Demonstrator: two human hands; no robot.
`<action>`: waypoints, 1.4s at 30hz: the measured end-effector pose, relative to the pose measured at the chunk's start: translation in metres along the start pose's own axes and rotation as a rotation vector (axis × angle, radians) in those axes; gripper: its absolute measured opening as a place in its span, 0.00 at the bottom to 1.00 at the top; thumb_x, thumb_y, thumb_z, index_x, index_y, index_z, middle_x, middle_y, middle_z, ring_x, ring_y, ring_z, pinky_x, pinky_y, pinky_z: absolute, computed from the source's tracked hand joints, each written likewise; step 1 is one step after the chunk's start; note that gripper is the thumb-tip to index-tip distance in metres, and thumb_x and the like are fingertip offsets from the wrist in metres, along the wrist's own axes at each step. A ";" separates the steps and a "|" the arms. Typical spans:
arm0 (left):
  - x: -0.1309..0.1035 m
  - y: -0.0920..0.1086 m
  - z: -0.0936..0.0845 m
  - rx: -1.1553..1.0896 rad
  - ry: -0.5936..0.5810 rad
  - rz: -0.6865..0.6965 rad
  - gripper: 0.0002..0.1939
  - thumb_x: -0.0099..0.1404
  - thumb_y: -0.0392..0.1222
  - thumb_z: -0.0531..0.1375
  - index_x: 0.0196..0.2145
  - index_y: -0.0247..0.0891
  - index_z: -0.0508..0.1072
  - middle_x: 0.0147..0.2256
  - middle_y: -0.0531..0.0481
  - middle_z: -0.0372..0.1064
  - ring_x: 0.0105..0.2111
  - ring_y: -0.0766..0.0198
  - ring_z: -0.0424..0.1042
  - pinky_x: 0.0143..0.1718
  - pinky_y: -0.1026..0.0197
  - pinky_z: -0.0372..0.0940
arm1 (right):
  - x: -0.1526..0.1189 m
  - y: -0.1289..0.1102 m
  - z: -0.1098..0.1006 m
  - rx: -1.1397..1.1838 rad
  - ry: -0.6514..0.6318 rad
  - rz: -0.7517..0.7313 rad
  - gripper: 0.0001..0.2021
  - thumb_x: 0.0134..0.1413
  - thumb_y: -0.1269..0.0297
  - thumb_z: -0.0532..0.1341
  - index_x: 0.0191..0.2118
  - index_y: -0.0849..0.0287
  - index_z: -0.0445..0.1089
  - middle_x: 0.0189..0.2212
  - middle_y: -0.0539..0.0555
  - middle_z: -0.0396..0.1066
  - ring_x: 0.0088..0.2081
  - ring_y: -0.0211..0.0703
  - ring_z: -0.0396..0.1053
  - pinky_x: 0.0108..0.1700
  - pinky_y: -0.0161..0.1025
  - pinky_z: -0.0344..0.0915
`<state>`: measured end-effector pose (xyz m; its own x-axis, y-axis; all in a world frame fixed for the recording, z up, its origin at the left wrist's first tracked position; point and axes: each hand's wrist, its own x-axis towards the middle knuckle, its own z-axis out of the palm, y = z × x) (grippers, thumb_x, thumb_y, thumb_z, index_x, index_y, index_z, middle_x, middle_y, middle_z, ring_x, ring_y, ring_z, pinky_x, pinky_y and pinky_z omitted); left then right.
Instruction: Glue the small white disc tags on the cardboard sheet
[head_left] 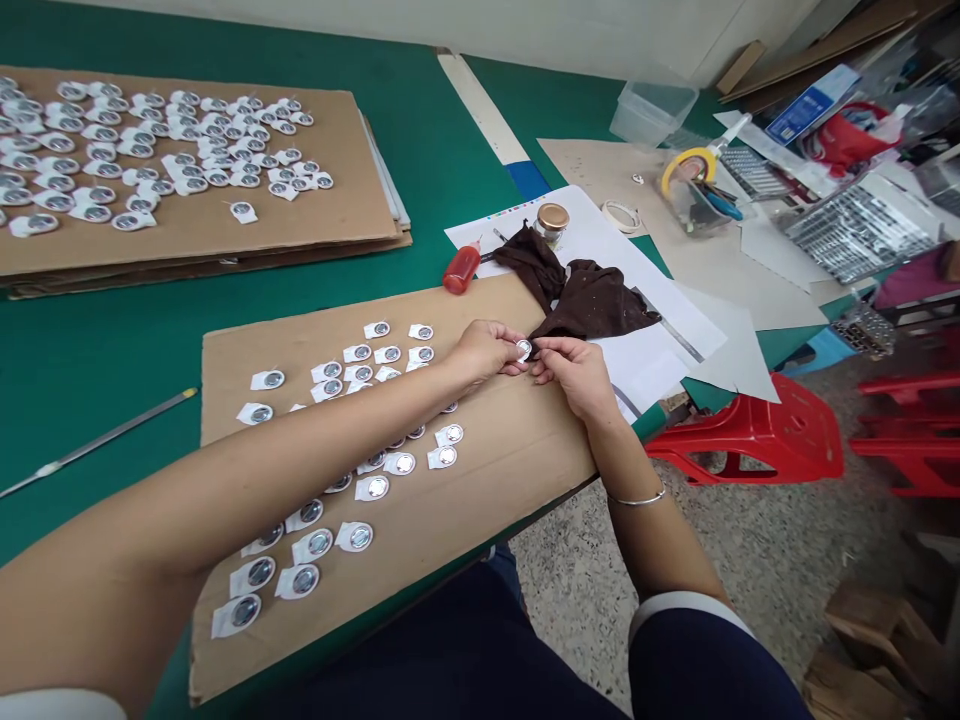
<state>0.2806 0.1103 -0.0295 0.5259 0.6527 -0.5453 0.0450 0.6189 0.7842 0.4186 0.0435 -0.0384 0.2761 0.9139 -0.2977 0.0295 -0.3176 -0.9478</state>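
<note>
Between the fingertips of my left hand [486, 352] is a small white tag with a round silvery disc [524, 349]. My right hand [576, 374] pinches a corner of a dark brown cloth [604, 300] right beside that disc; whether the cloth touches it is hard to tell. Under my left arm lies a cardboard sheet [517, 440] bearing several similar tags [400, 463] in loose rows, some hidden by the forearm. A red squeeze bottle [461, 268] lies just past the sheet's far edge, and a glass jar with a gold lid [553, 220] stands behind the cloth.
A stack of cardboard [300, 225] at the far left carries many more tags. A metal strip [112, 437] lies on the green table [150, 355]. At right are a plastic box with yellow tape and tools [697, 200], silvery sheets [855, 225] and a red stool [795, 430].
</note>
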 end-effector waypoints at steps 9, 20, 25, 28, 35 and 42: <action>-0.002 -0.003 0.002 0.051 0.015 0.051 0.08 0.58 0.26 0.59 0.37 0.24 0.69 0.27 0.45 0.68 0.26 0.67 0.70 0.29 0.66 0.67 | 0.001 0.002 0.001 0.002 0.004 0.005 0.23 0.39 0.56 0.66 0.39 0.68 0.69 0.26 0.54 0.70 0.24 0.31 0.67 0.25 0.27 0.67; 0.002 -0.011 0.005 0.157 0.066 0.167 0.07 0.56 0.24 0.57 0.35 0.24 0.70 0.25 0.46 0.67 0.23 0.67 0.68 0.27 0.64 0.66 | 0.002 0.000 0.004 -0.087 0.010 0.021 0.20 0.40 0.56 0.64 0.35 0.68 0.68 0.25 0.56 0.70 0.23 0.33 0.67 0.24 0.27 0.67; 0.002 -0.010 0.006 0.181 0.081 0.161 0.08 0.55 0.24 0.56 0.34 0.24 0.71 0.25 0.45 0.67 0.24 0.65 0.69 0.27 0.63 0.66 | 0.000 -0.005 0.008 -0.184 0.030 -0.002 0.16 0.42 0.58 0.61 0.33 0.68 0.68 0.24 0.55 0.69 0.24 0.33 0.67 0.24 0.27 0.66; 0.003 -0.009 0.006 0.218 0.069 0.172 0.07 0.55 0.25 0.57 0.34 0.23 0.71 0.25 0.44 0.68 0.25 0.65 0.69 0.28 0.63 0.67 | -0.002 -0.007 0.010 -0.223 0.051 -0.025 0.14 0.43 0.59 0.60 0.32 0.67 0.69 0.24 0.54 0.69 0.24 0.32 0.67 0.24 0.27 0.65; 0.004 -0.008 0.006 0.200 0.070 0.136 0.06 0.55 0.27 0.59 0.33 0.23 0.71 0.26 0.42 0.68 0.25 0.64 0.70 0.30 0.62 0.68 | 0.004 -0.004 0.013 -0.433 0.159 -0.216 0.11 0.45 0.60 0.58 0.29 0.65 0.70 0.25 0.52 0.69 0.24 0.27 0.63 0.25 0.24 0.59; 0.002 -0.002 0.002 0.100 0.055 0.035 0.07 0.56 0.25 0.59 0.35 0.22 0.69 0.29 0.42 0.69 0.26 0.63 0.71 0.28 0.65 0.68 | 0.000 -0.008 0.003 -0.039 0.377 -0.267 0.17 0.46 0.53 0.58 0.35 0.63 0.63 0.22 0.47 0.63 0.20 0.27 0.61 0.20 0.26 0.58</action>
<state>0.2834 0.1091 -0.0316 0.4816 0.6977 -0.5303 0.1132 0.5505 0.8271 0.4150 0.0464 -0.0314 0.5834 0.8118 0.0253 0.1809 -0.0996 -0.9784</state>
